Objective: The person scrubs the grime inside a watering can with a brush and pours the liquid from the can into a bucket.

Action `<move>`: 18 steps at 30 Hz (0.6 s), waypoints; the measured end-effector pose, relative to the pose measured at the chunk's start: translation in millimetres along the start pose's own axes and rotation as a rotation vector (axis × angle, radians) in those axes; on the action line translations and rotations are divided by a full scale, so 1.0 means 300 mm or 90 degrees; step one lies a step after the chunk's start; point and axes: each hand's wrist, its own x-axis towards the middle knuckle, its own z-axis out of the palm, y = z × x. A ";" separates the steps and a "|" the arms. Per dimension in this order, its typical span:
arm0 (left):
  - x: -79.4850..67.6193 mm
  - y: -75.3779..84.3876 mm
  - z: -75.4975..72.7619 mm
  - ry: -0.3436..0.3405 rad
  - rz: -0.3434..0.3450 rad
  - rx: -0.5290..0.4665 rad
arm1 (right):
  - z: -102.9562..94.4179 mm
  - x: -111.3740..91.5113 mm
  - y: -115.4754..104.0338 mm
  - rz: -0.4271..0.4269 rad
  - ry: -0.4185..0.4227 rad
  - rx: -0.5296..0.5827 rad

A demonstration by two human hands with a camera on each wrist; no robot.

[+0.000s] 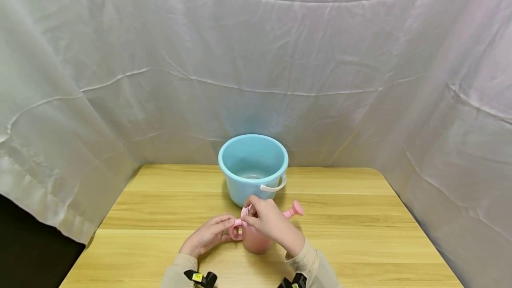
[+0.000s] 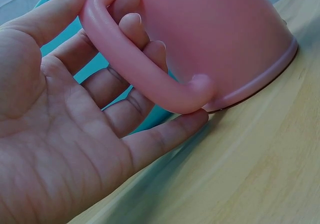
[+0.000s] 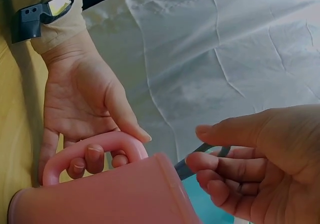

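A pink watering can (image 1: 256, 242) stands on the table, its spout and round sprinkler head (image 1: 297, 208) pointing to the right. My left hand (image 1: 214, 231) grips the can's handle (image 2: 135, 67), with fingers through the loop and the thumb on top. Over the can's open top, my right hand (image 1: 270, 220) pinches a slim dark grey-blue thing (image 3: 186, 170) with a loop-like end. Its lower part is hidden at the can's rim, and I cannot tell its kind.
Just behind the can is a light blue bucket (image 1: 236, 186) with a white handle (image 1: 274, 187) hanging at its right front. Both stand on a wood-grain table (image 1: 352, 230). Pale cloth curtains (image 1: 256, 52) enclose the back and sides.
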 end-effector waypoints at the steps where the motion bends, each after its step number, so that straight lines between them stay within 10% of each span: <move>1: 0.001 0.000 0.000 0.001 0.000 0.001 | 0.000 0.001 0.001 -0.004 0.007 0.002; 18: 0.001 -0.004 -0.004 0.001 0.003 0.011 | -0.048 -0.013 -0.028 -0.059 0.111 0.036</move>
